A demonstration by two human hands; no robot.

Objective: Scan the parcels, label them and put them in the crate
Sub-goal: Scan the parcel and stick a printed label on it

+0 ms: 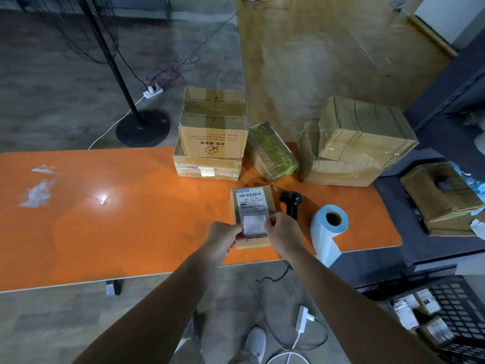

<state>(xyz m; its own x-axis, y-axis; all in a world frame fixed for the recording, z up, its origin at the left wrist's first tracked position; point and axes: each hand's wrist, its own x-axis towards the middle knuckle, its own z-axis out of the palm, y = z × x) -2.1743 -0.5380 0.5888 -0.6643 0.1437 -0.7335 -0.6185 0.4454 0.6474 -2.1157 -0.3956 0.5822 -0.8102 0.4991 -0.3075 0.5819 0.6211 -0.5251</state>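
Orange table (105,219), glossy, with white scraps (36,193) at far left. Further right, at the back edge, stacked boxes (212,132), apparently not yet handled.

Near the front edge, left hand (225,237) pinching the left edge of a small white label (254,225) between thumb and finger, other fingers curled. Label held flat just over the near end of the parcel (252,206), or already touching it; cannot tell which. Parcel small, flat, brown cardboard, lying on the table with a printed shipping sheet on top. Right hand (282,232) pinching the right edge of the same label, in the same manner.

Just beside the parcel, black scanner (291,203) lying on the table, then a pale blue roll (328,232). More taped boxes (362,132) behind. Far right, low on the floor, black crate (459,306) with some parcels (409,313) already inside.

Parcel probably light and stiff, easy for one hand; best taken by its two long sides, thumb on top, away from the fresh label. Label itself thin and floppy, probably sticky on one face, so better kept stretched by both edges and pressed down from the middle outward, to avoid wrinkles.
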